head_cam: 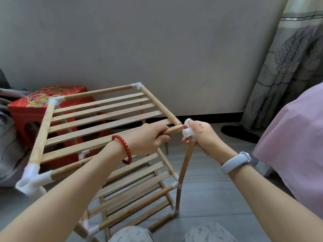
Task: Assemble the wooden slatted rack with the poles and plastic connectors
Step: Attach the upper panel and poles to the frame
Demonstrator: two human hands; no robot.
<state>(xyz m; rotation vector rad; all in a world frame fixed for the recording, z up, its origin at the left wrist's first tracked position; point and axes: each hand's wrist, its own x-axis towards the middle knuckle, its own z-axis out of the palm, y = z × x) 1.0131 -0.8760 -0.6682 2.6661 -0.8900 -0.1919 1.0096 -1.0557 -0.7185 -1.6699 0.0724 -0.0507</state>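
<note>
So the rack [108, 119] is sitting on the grey floor [209, 180] right in front of the knees, a few tiers of wooden slats with white plastic corners. The top shelf's near front pole [172, 131] has a bare end, and the left hand [150, 138] has its fingers wrapped around it just behind that end. The right hand [201, 137] is curled round a white connector [187, 131] that sits on top of an upright pole [185, 165], which leans a bit. The connector's socket is just beside the bare pole end, and I can't tell if they're touching.

Around it: a red printed box [35, 109] sits behind the rack on the left, partly seen through the slats, with some grey fabric stuff further left. A plain wall [139, 41] runs close behind. On the right there's a pink bedsheet [293, 137] hanging near the right arm, a patterned curtain [288, 67] behind that, and a dark slipper [239, 133] on the floor just past the right hand.

Open floor shows between the rack and the bed.
</note>
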